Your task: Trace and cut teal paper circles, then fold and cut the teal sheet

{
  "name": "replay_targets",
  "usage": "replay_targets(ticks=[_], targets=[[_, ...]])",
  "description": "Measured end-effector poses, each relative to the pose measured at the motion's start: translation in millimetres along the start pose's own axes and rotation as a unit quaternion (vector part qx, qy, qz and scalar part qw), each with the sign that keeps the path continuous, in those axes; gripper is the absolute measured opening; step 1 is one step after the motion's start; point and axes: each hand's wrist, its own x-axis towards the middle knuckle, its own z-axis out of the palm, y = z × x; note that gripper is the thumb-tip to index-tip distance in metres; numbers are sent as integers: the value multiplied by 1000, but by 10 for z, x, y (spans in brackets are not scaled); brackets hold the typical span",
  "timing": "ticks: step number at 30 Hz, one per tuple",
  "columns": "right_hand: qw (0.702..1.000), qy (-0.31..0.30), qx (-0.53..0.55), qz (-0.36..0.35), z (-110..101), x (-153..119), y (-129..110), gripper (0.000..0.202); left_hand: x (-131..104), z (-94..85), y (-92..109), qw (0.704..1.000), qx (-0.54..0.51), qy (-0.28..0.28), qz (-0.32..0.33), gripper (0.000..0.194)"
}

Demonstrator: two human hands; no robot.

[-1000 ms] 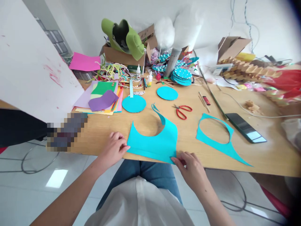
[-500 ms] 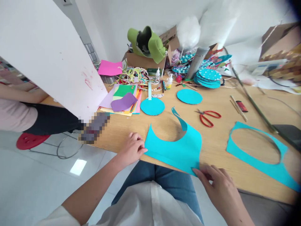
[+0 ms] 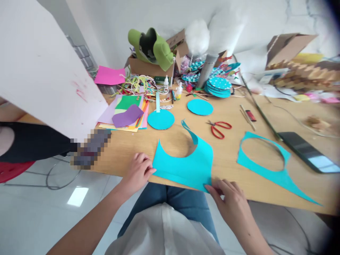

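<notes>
In front of me lies a turquoise sheet of paper or felt (image 3: 183, 171) with a large round piece cut out of its far side, leaving a thin curled strip. My left hand (image 3: 138, 171) is at its left edge, fingers curled and thumb against the corner. With thumb on top and fingers beneath, my right hand (image 3: 230, 196) pinches the near right corner. Beyond the sheet are two turquoise discs, one (image 3: 161, 120) with a pale strip on it and another (image 3: 200, 107) farther right. Red-handled scissors (image 3: 220, 129) lie partly open behind the sheet.
A turquoise offcut with an oval hole (image 3: 261, 171) and a phone (image 3: 309, 152) lie to the right. Coloured sheets (image 3: 129, 113), glue bottles (image 3: 179, 91), a grey flask (image 3: 208, 71) and a crammed cardboard box (image 3: 148, 67) stand farther back. A white panel (image 3: 53, 71) and another person's leg (image 3: 34, 141) are left.
My view has turned to the right, so everything sits farther left and more of the phone shows. Both hands stay at the turquoise sheet's corners, which lies about as before.
</notes>
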Motion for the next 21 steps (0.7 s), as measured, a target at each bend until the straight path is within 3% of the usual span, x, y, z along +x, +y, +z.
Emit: replay_targets(ticks=[10,21], targets=[[999,-14,-23,28,-73,-1,-160,39,-34,47,14,999,33,16,23,19],[999,-10,-22,26,-56,-24,-141,39,-51,77,40,998,49,31,19,21]])
